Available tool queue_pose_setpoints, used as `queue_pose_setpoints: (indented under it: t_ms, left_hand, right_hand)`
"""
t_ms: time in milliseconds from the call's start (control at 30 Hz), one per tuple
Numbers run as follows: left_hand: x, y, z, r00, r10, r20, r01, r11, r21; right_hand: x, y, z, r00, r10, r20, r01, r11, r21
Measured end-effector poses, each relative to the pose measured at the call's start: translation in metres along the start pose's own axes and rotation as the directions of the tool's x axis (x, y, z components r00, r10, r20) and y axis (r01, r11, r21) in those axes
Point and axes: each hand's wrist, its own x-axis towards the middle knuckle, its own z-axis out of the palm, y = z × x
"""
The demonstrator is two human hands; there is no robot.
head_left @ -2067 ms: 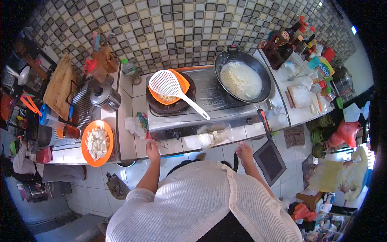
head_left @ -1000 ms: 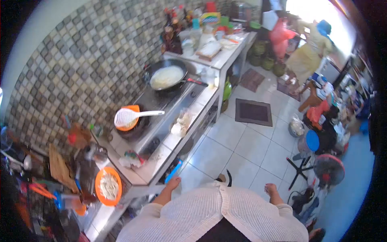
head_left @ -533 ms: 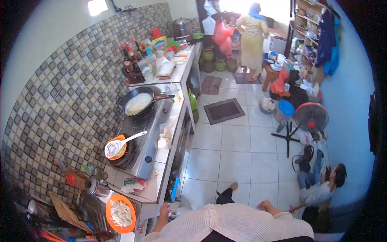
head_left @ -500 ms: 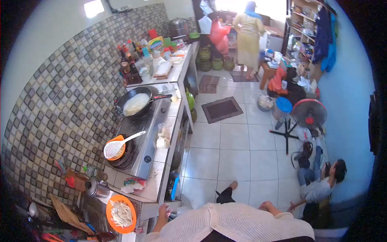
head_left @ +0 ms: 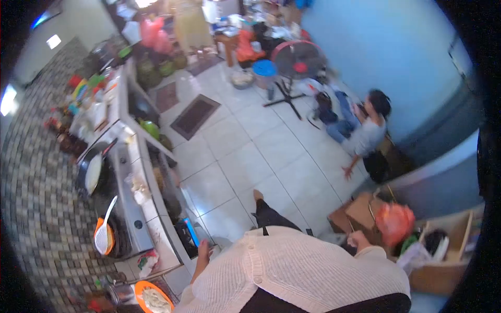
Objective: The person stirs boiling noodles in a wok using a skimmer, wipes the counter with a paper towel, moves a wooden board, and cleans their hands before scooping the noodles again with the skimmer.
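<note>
Beside the bench, the left hand hangs loosely spread; I cannot tell whether the right hand, near the cardboard box, grips anything; the orange plate sits near the bench's edge, where a careless turn could tip it

Kitchen, with stove and pan

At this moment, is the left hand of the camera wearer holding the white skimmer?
No, the white skimmer lies across the orange bowl on the stove, well apart from the left hand.
</note>
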Motion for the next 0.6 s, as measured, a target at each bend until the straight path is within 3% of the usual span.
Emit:
queue_pose_setpoints:
  t_ms: [33, 67, 100, 133, 167, 200, 233, 333, 367, 433, 467, 500, 533, 600]
  left_hand:
    - [-0.006, 0.017, 0.014, 1.0, 0.003, 0.019, -0.004, 0.999, 0.048]
    - [-0.013, 0.028, 0.028, 0.999, 0.027, 0.031, -0.03, 0.995, 0.094]
    - [-0.012, 0.032, 0.036, 0.998, 0.012, 0.057, -0.019, 0.991, 0.133]
    - [-0.006, 0.037, 0.042, 0.994, 0.029, 0.108, -0.044, 0.989, 0.138]
    - [0.004, 0.04, 0.046, 0.986, 0.048, 0.159, -0.07, 0.988, 0.139]
    - [0.01, 0.042, 0.047, 0.982, 0.038, 0.183, -0.07, 0.983, 0.172]
    - [0.008, 0.049, 0.052, 0.97, 0.065, 0.236, -0.137, 0.942, 0.306]
    - [0.0, 0.061, 0.075, 0.983, 0.007, 0.182, -0.058, 0.96, 0.273]
    - [0.009, 0.056, 0.075, 0.949, 0.136, 0.286, -0.261, 0.846, 0.464]
    - [0.016, 0.055, 0.078, 0.881, 0.225, 0.417, -0.455, 0.649, 0.61]
    - [0.018, 0.056, 0.08, 0.884, 0.139, 0.447, -0.42, 0.655, 0.628]
    - [0.016, 0.06, 0.084, 0.883, 0.097, 0.459, -0.404, 0.654, 0.639]
    - [0.01, 0.067, 0.09, 0.881, 0.055, 0.47, -0.388, 0.652, 0.652]
    - [-0.003, 0.079, 0.101, 0.931, -0.075, 0.358, -0.2, 0.716, 0.669]
  right_hand:
    - [0.036, 0.035, -0.02, 0.986, -0.027, 0.167, -0.033, 0.936, 0.35]
    - [0.013, 0.035, -0.016, 0.988, -0.044, -0.146, 0.079, 0.967, 0.244]
    - [-0.01, 0.042, -0.032, 0.985, -0.15, -0.087, 0.164, 0.968, 0.188]
    - [0.01, 0.071, -0.048, 0.97, -0.212, -0.119, 0.241, 0.897, 0.371]
    - [-0.04, 0.056, -0.051, 0.969, -0.021, -0.248, 0.142, 0.866, 0.479]
    - [-0.017, 0.089, -0.063, 0.952, -0.069, -0.299, 0.256, 0.713, 0.652]
    - [-0.037, 0.097, -0.07, 0.936, -0.008, -0.351, 0.235, 0.758, 0.609]
    - [-0.075, 0.135, -0.09, 0.891, 0.087, -0.445, 0.145, 0.875, 0.462]
    - [-0.081, 0.151, -0.096, 0.89, 0.076, -0.45, 0.095, 0.933, 0.346]
    - [-0.09, 0.182, -0.106, 0.887, 0.011, -0.461, 0.004, 0.999, 0.032]
    - [-0.092, 0.191, -0.108, 0.882, 0.008, -0.471, -0.014, 1.0, -0.011]
    - [-0.106, 0.187, -0.103, 0.81, 0.104, -0.577, -0.037, 0.991, 0.126]
    - [-0.111, 0.184, -0.104, 0.813, 0.109, -0.572, -0.039, 0.99, 0.134]
    - [-0.116, 0.175, -0.106, 0.738, 0.037, -0.674, -0.194, 0.968, -0.16]
